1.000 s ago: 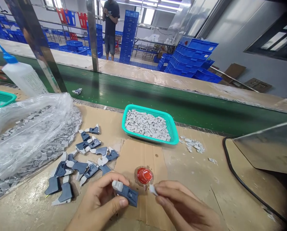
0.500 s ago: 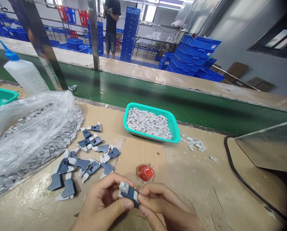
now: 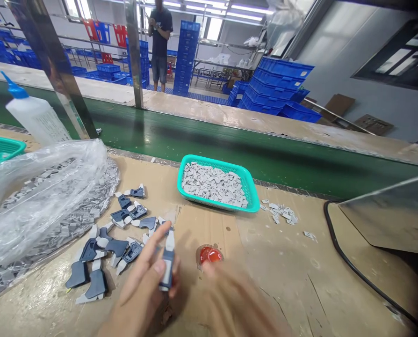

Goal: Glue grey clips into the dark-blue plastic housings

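My left hand (image 3: 147, 281) is closed around a dark blue and grey plastic part (image 3: 168, 262), held upright with its pale grey end pointing away from me. My right hand (image 3: 226, 295) is smeared by motion just right of it, its fingertips near a small red dish (image 3: 211, 255); whether it holds anything I cannot make out. Left of my hands lie several similar blue and grey plastic parts (image 3: 117, 246) on the cardboard-covered table. Beyond the red dish stands a turquoise basket (image 3: 254, 196) filled with small light grey pieces (image 3: 214, 183).
A clear plastic bag (image 3: 51, 187) of grey pieces lies at left, with a white bottle (image 3: 37, 117) behind it. Loose grey pieces (image 3: 282, 213) are scattered right of the basket. A green conveyor belt (image 3: 209, 135) crosses behind. Farther off, a person (image 3: 160, 44) stands near blue crates (image 3: 277, 86).
My hands have come apart. The left has turned the plastic part upright and moved it slightly left; the right has let go of it and is moving near the red dish.
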Motion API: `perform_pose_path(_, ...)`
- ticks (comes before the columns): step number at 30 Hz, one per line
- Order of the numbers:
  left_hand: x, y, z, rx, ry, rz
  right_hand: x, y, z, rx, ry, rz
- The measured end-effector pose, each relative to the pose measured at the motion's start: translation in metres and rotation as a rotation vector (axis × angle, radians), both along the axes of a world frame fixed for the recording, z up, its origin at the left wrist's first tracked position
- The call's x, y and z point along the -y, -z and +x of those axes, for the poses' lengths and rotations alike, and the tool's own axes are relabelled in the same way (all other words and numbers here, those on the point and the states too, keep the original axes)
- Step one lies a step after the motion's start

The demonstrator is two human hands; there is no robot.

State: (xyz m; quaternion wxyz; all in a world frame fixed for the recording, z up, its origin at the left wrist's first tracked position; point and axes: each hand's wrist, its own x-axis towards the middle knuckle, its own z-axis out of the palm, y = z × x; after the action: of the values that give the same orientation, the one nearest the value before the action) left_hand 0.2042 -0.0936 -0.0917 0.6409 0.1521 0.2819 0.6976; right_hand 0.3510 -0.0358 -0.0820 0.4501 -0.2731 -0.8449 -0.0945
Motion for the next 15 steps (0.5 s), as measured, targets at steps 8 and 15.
perform_pose_path(8, -0.081, -0.028, -0.09, -1.119, -0.204, 0.358, -0.161, -0.048, 0.027, 0.346, 0.29, -0.512)
perform_pose_path(15, -0.234, -0.06, -0.163, -1.797, -0.255, 0.083, -0.189, -0.051, 0.01, 0.575, 0.198, -0.674)
